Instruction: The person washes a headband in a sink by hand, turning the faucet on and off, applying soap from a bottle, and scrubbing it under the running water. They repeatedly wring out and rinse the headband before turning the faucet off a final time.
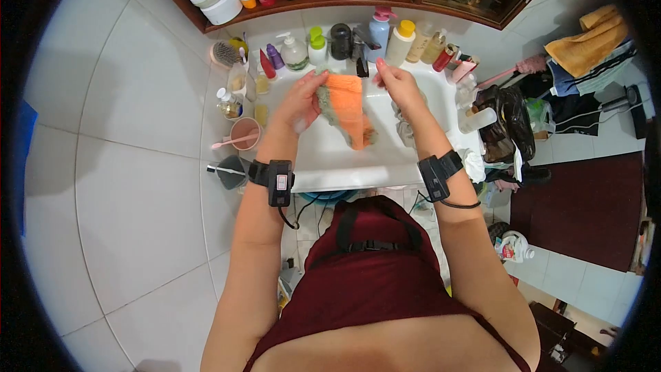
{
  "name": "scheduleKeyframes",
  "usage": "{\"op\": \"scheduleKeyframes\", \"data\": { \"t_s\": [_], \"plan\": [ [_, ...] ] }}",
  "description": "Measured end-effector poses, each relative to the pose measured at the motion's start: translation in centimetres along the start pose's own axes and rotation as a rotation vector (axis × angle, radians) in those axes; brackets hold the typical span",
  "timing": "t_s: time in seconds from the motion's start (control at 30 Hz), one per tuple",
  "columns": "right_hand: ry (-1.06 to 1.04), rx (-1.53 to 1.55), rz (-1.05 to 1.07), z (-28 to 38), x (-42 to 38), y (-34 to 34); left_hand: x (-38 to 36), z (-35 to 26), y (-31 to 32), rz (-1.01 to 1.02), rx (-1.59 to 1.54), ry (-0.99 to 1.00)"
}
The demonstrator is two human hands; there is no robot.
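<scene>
Over the sink's (323, 165) front edge, left hand (303, 100) grips the cloth's (346, 107) top corner; it hangs lengthwise toward her. Right hand (398, 83), fingers loosely open, hovers just beside.

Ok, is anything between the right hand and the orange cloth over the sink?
Nothing visible. The left hand holds the orange cloth up by its top edge above the white sink. The right hand is beside the cloth's upper right corner, with only open basin between them.
</scene>
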State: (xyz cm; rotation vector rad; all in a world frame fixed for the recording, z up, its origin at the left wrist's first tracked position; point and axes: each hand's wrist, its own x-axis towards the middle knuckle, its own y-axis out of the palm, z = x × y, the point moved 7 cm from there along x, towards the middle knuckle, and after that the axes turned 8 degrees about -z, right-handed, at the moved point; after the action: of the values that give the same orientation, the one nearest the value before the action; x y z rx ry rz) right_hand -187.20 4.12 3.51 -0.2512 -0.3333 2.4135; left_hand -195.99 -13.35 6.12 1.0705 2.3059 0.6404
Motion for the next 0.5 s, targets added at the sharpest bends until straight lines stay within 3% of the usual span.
{"op": "scheduleKeyframes", "data": {
  "t_s": [0.07, 0.1, 0.2, 0.23, 0.37, 0.5],
  "plan": [
    [0.327, 0.077, 0.255, -0.3, -2.4, 0.9, 0.4, 1.1, 0.4, 0.043, -0.021, -0.038],
    [0.360, 0.067, 0.387, -0.8, -2.9, 2.2, 0.4, 1.6, 0.6, 0.033, 0.026, -0.043],
    [0.316, 0.306, 0.386, -0.5, -4.3, 3.9, 0.5, 2.2, 0.7, -0.012, 0.195, 0.000],
    [0.206, 0.378, 0.408, -0.1, -4.2, 4.3, 0.6, 1.8, 0.5, -0.039, 0.265, 0.053],
    [0.257, 0.752, 0.278, 1.3, -4.4, 3.7, 1.3, 0.3, -1.4, -0.242, 0.509, 0.150],
    [0.271, 0.942, 0.166, 1.9, -3.8, 2.3, 0.9, -1.7, -1.5, -0.246, 0.434, 0.308]
  ]
}}
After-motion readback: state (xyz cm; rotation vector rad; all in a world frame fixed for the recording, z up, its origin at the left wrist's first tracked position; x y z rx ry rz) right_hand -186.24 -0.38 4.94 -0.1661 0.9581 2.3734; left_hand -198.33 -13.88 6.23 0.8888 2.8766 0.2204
